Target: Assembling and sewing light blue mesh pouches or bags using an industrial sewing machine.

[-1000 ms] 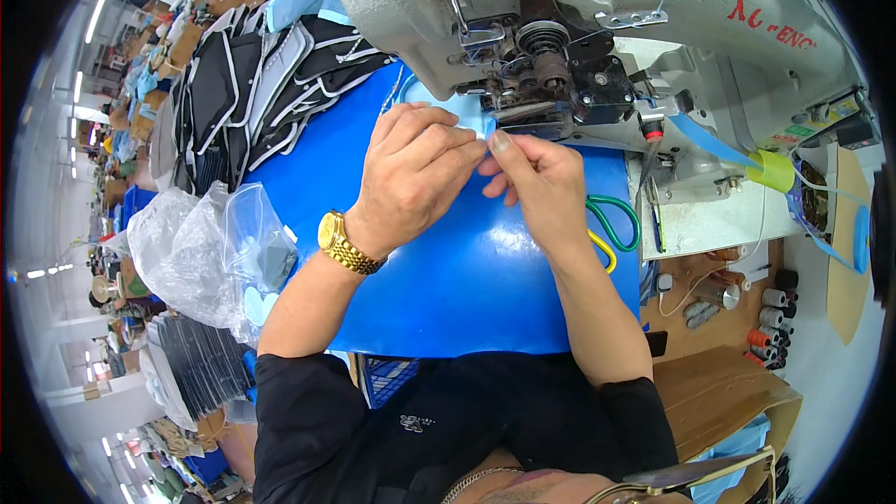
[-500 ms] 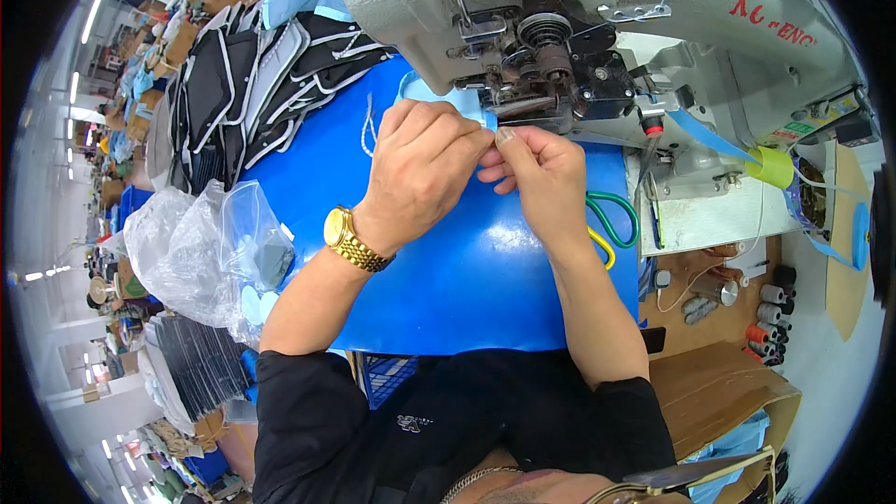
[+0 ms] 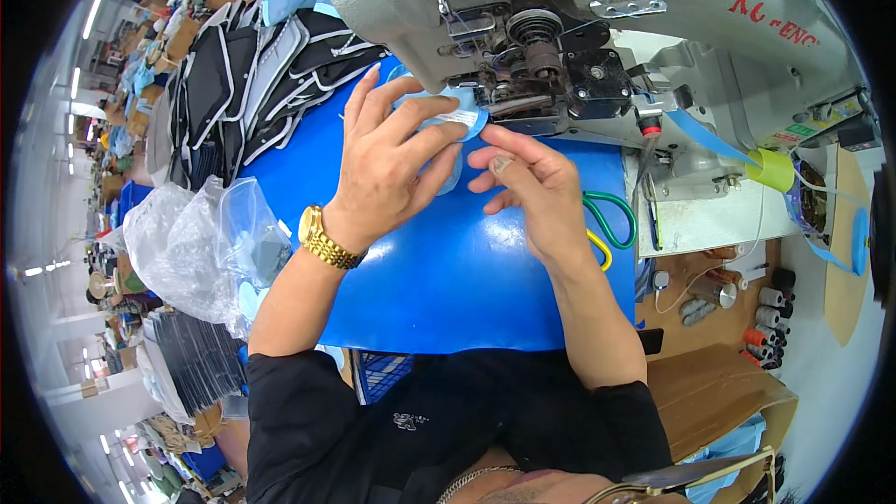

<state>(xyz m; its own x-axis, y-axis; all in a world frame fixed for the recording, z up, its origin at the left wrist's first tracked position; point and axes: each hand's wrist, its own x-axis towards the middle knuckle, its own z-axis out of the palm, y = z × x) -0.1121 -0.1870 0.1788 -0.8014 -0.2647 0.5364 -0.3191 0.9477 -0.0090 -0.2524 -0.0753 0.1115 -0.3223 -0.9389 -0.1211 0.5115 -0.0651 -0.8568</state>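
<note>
Light-blue fabric piece [image 3: 474, 123] is seen beneath the left hand [image 3: 387, 154], at the near side of the grey sewing machine [image 3: 700, 5], its right-hand edge lying just beside the machine's metal foot. One rounded portion is directed toward the person below the left fingers; another part is seen beyond them, near the machine head. The full outline is covered by the hand, so the long axis cannot be determined. A white label [image 3: 457, 117] is noted on its face.

The left fingers are fanned wide over the piece; whether it is pinched underneath cannot be told. The right hand [image 3: 537, 177] is held loosely, index finger extended to the piece's edge, thumb parted from it, remaining fingers curled.

A gold watch [image 3: 327, 238] is worn on the left wrist. Scissors [image 3: 634, 224] with green and yellow handles are placed beside the right forearm on the blue tabletop [image 3: 448, 289]. Clear plastic bags [image 3: 177, 247] and black panels [image 3: 224, 79] with pale edging are heaped to the left.
</note>
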